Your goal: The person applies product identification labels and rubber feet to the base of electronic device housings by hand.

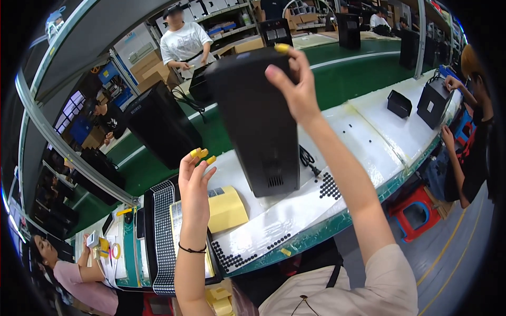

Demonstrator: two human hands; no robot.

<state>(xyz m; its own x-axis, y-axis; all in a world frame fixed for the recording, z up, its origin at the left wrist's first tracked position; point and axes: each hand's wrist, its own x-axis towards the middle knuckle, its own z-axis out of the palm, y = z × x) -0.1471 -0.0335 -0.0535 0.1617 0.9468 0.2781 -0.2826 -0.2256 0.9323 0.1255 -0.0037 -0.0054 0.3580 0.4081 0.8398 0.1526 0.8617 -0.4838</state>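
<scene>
Black all over, the tall box looks tilted in the head view, its foot on the white table, back from the near edge. The right hand has thumb and fingers clamped on its top right corner; the left hand hovers beside it, fingers bent close together, whether pinching anything I cannot tell. With one hand steadying it, the box could tip; a sliding foot might scatter the black dots or snag the cord.

A factory assembly workshop – a green conveyor belt bears black cabinets, workers line both its sides – stocked shelves stand beyond it.
</scene>
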